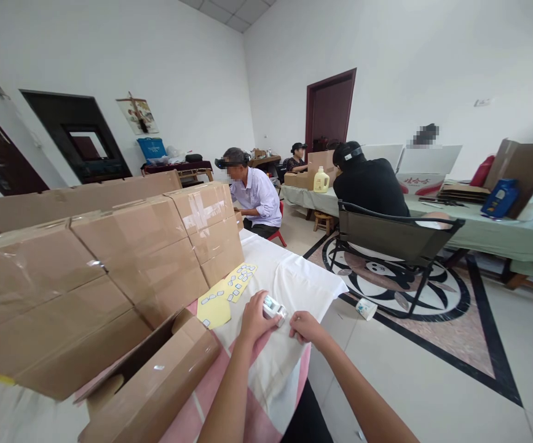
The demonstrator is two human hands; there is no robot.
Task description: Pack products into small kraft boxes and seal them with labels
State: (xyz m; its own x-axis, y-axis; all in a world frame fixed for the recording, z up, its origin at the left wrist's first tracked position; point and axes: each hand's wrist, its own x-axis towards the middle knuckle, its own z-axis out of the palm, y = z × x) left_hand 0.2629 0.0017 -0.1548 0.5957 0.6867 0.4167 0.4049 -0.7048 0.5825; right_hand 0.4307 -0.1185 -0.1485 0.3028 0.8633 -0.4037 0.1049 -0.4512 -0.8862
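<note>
While your left hand (253,317) clasps a small white object (273,306), your right hand (307,326) is just beside it.
In the head view, the object is over the white cloth (294,277), near yellow sheets (215,309); your right fingers curl together, their contents too small to tell.

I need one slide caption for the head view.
Left hand holds a small white item beside the right hand, over white cloth.
</note>
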